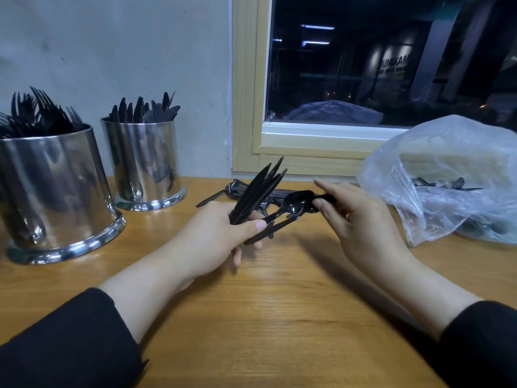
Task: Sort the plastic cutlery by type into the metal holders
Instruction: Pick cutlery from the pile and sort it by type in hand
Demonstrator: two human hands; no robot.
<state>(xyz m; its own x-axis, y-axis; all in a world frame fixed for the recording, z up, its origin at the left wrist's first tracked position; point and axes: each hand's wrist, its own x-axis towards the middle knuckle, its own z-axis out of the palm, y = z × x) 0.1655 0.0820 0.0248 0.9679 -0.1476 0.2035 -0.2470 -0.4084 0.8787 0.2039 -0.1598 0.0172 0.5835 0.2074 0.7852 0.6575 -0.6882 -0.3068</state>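
Note:
My left hand point(223, 236) grips a bundle of black plastic knives point(260, 186) that point up and away. My right hand point(361, 219) pinches black plastic spoons point(296, 204) by the bowl end, their handles slanting down toward the left hand. Behind both hands a small pile of black cutlery point(237, 189) lies on the wooden table point(279, 317). At the left stand two shiny metal holders: the near one point(56, 197) holds forks, the far one point(145, 163) holds knives.
A clear plastic bag point(447, 180) with more black cutlery inside sits at the right, near the window frame point(293, 158). A grey wall rises behind the holders. Black sleeves cover both forearms.

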